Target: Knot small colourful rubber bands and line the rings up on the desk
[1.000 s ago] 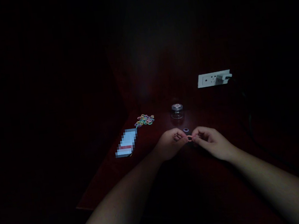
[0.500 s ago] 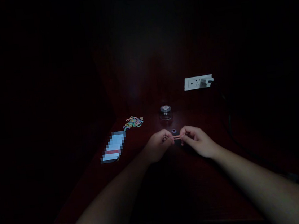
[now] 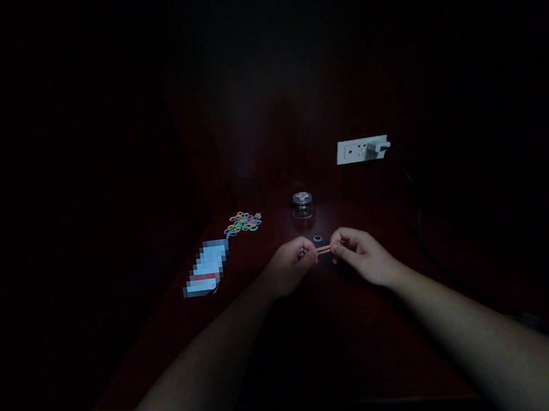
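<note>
Near the desk's (image 3: 283, 358) back edge, a heap of coloured elastic bands (image 3: 243, 222) lay toward the left corner, a small lidded glass jar (image 3: 302, 205) stood beside it, and a blurred pale packet (image 3: 205, 268) sat along the left edge. A dark ring (image 3: 317, 238) lay just behind the hands. The left hand (image 3: 289, 265) and right hand (image 3: 363, 252) each pinched one end of an orange band (image 3: 324, 248), stretched taut between them above the desk's middle. The dark reddish desk met a dim wall bearing a white socket (image 3: 362, 149) with a plug in it.
</note>
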A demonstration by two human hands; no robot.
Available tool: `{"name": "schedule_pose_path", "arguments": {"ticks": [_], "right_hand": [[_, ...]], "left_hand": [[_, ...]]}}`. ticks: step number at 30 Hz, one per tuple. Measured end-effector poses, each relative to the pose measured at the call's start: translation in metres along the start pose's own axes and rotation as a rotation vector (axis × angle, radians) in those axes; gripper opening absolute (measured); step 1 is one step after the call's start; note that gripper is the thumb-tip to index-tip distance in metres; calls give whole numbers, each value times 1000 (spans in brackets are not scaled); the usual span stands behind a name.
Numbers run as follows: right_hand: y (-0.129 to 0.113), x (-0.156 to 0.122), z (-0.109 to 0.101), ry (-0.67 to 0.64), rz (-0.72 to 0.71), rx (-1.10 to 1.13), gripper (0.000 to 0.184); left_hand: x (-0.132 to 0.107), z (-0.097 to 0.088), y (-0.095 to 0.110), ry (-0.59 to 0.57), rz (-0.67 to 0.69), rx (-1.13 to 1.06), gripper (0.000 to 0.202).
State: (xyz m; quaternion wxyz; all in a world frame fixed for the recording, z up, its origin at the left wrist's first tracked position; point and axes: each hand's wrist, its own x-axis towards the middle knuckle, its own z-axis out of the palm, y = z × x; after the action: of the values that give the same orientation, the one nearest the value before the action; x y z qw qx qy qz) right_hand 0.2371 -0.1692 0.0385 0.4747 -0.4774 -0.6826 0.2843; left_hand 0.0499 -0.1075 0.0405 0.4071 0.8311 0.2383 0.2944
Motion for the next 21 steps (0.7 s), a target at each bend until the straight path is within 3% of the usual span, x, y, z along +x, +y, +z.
{"name": "schedule_pose_path", "arguments": {"ticks": [11, 21], "right_hand": [[-2, -1, 7, -21, 34, 66, 25], [-2, -1, 8, -5, 18, 8, 24]], "left_hand": [[3, 10, 0, 24, -21, -263, 26], [4, 9, -3, 64, -11, -162, 21]]}}
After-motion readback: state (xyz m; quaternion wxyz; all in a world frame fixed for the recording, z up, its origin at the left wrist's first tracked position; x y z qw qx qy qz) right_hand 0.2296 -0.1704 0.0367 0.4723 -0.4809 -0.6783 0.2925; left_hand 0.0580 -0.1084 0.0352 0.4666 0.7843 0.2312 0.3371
